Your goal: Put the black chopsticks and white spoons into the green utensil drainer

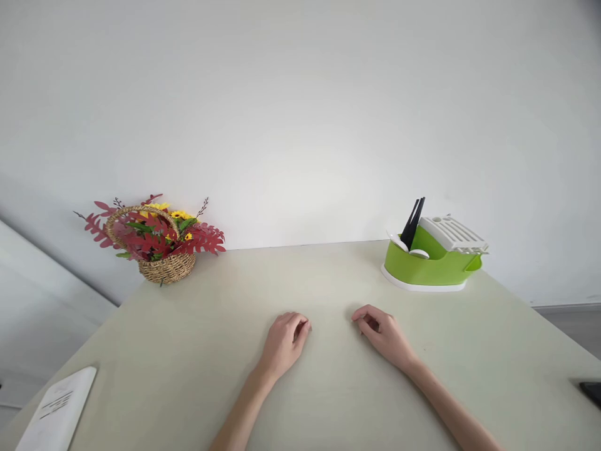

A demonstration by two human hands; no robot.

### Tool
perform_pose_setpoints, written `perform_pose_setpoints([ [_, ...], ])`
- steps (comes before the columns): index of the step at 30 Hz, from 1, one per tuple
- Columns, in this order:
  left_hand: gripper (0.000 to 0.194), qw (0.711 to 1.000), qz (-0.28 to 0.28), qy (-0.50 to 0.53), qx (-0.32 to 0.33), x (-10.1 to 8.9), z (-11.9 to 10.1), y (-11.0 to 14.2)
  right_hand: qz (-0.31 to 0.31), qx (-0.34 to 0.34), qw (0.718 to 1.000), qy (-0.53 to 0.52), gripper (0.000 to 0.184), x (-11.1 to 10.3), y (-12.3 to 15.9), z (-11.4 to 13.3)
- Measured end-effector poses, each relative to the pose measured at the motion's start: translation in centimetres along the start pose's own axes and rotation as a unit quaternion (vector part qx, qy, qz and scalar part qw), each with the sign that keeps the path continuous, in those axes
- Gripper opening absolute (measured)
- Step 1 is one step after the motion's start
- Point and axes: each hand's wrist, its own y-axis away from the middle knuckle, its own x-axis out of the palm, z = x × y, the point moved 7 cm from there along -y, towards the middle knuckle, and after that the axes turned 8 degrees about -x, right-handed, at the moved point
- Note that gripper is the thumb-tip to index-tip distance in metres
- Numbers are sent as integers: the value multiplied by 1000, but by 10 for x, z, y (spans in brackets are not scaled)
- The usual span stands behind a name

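My left hand (285, 343) rests on the pale table (323, 401), its fingers curled in and the thumb against the index finger. Opposite it, my right hand (384, 335) lies on the table with its fingers loosely curled and a small hollow beneath them. Nothing shows in either hand, and a gap of bare tabletop separates them. Beyond my right hand stands a green utensil holder (422, 270) on a white base. It bears black chopsticks (413, 224), white spoons (419, 254) and a white slotted rack (454, 233) on top.
At the back left is a wicker basket (168, 269) of red leaves (148, 237) and yellow flowers (179, 214). A white flat object with dark markings (59, 410) lies at the front left. A dark object (590, 391) is partly visible at the right edge. A wall (300, 125) borders the table's back.
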Motion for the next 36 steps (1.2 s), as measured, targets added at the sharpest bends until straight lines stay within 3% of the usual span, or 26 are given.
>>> perform_pose_setpoints([
  [36,26,1000,-10,-6,19,-1,-2,-1,-16,3,1000,-12,26,-3,0,10],
])
